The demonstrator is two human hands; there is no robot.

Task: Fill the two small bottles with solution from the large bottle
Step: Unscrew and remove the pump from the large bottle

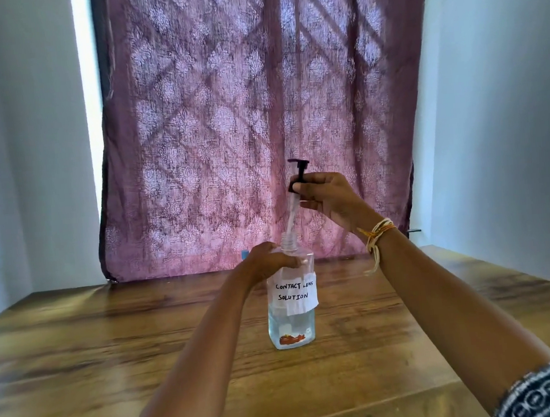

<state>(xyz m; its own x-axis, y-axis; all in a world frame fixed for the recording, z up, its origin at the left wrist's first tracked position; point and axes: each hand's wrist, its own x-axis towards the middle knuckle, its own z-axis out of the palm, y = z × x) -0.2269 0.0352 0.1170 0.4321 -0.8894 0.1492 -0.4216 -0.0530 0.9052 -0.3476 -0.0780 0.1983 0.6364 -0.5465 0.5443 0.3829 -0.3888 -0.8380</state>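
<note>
Spillage is risked if the large bottle [291, 301], upright at mid-table and clamped at its shoulder by the left hand [271, 261], is tipped while the pump [297, 176], pinched in the right hand [327, 197], drips.

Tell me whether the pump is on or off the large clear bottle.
Off: the right hand holds the black pump lifted above the large clear bottle, its tube still dipping into the neck.
</note>
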